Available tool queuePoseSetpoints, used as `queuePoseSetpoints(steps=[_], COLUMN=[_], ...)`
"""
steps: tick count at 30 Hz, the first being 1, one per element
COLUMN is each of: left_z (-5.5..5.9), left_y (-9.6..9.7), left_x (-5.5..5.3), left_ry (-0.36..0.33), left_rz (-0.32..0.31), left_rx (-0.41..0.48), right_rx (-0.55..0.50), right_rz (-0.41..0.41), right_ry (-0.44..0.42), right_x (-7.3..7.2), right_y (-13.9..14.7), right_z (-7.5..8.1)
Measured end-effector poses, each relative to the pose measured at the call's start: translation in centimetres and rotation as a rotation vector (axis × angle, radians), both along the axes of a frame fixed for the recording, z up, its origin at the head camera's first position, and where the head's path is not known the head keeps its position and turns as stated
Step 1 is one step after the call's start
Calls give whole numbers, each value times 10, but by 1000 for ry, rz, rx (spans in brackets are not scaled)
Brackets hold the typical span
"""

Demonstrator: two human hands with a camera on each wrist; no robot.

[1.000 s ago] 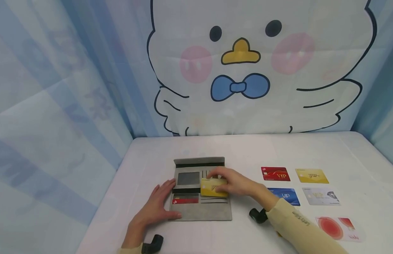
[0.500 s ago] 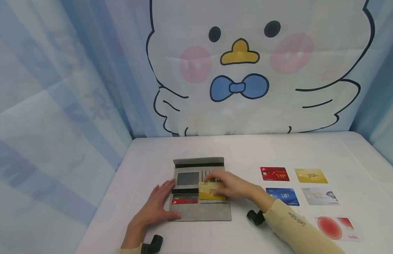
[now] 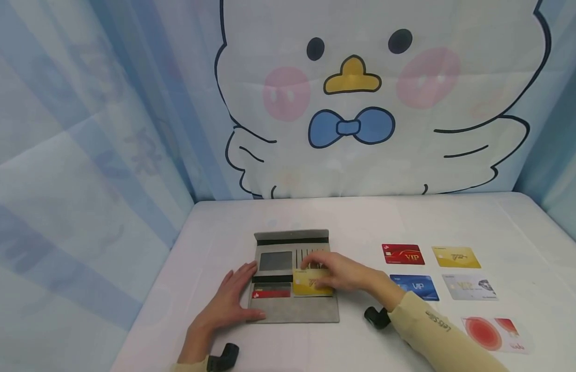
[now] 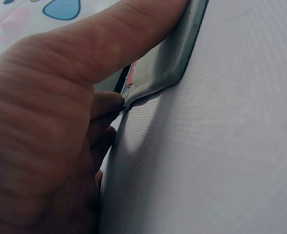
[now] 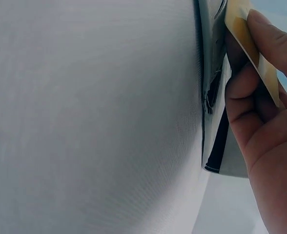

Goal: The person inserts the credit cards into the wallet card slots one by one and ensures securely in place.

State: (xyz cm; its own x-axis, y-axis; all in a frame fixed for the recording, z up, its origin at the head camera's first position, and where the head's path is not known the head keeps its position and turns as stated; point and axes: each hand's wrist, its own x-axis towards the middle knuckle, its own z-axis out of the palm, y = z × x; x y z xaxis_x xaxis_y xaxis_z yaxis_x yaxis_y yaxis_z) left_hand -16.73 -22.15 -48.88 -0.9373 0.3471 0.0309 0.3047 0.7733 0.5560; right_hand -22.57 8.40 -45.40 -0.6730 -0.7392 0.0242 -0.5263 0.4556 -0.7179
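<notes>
A grey card wallet (image 3: 294, 312) lies unfolded on the table, with a red card (image 3: 271, 294) in its lower left pocket. Over the lower right slots, my right hand (image 3: 341, 271) pinches a yellow card (image 3: 306, 282) between thumb and fingers. In the right wrist view this yellow card (image 5: 243, 31) is tilted, the thumb on one face and the fingers behind. Whether its lower edge is inside a slot I cannot tell. My left hand (image 3: 229, 299) rests along the wallet's left edge, thumb on the lower corner; the left wrist view shows that thumb (image 4: 109, 41) lying over the edge.
To the right lie several loose cards: a red VIP card (image 3: 403, 254), a yellow card (image 3: 456, 257), a blue VIP card (image 3: 414, 287), a silver VIP card (image 3: 470, 287) and a white-and-pink card (image 3: 497, 335). A printed curtain (image 3: 353, 170) hangs behind the table.
My right hand has brought the yellow card a little down the wallet, toward the lower right slots, then slightly right. The left hand has stayed in place.
</notes>
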Motion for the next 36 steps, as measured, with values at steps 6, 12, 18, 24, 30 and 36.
queuePoseSetpoints(steps=[6,12,18,24,30,36], left_z=[-1,0,1,0,0,0], left_y=[0,0,0,1,0,-1], left_x=[0,1,1,1,1,0], left_ry=[-10,-10,-5,-2,-4,-1], left_rz=[0,-2,-6,0,-2,-7], left_rx=[12,15,11,4,7,11], right_rx=[18,23,37,68,123,159], right_rz=[11,28,47,31,0,-21], right_ry=[-6,4,35,77,154,222], right_x=[1,1,2,3,4,6], right_y=[-1,-1,-2,-2,-3,-5], right_z=[-2,-3,-4,-5,-4,-1])
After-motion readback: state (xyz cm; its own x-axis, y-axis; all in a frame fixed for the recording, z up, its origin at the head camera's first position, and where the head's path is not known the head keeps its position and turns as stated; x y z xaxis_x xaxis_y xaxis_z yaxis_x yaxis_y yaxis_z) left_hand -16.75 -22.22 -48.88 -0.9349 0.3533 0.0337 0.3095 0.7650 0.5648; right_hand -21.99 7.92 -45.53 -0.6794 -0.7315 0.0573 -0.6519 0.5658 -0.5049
